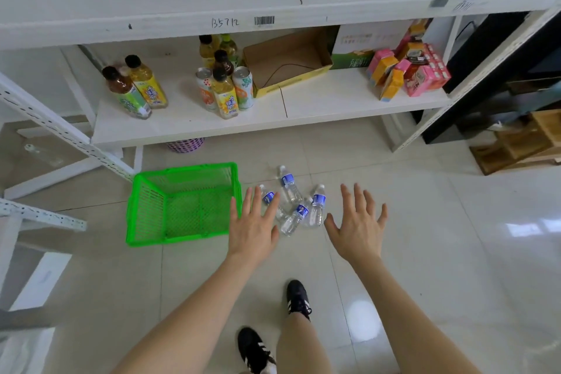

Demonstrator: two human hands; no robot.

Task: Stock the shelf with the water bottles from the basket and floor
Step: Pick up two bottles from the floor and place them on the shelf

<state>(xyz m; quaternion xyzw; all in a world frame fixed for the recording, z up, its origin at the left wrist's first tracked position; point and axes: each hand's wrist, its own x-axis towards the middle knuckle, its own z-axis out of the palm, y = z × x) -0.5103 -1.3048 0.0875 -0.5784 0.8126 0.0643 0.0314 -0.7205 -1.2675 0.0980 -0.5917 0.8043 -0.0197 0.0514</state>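
Observation:
Several small clear water bottles [293, 203] with blue labels lie in a heap on the tiled floor, just right of a green plastic basket [151, 206] that looks empty. My left hand [253, 228] hovers with spread straight fingers over the basket's right rim and the left side of the heap, covering part of one bottle. My right hand [358, 222] is held out flat, fingers spread, just right of the bottles and holding nothing. The white lower shelf [334, 100] lies beyond them.
On the lower shelf stand tea bottles [133, 85], cans and juice bottles [224, 85], an open cardboard box [285, 61] and pink and orange cartons [406, 70]. A purple basket [185, 144] sits under the shelf. A wooden rack [522, 140] stands at right. My shoes [299, 297] are below.

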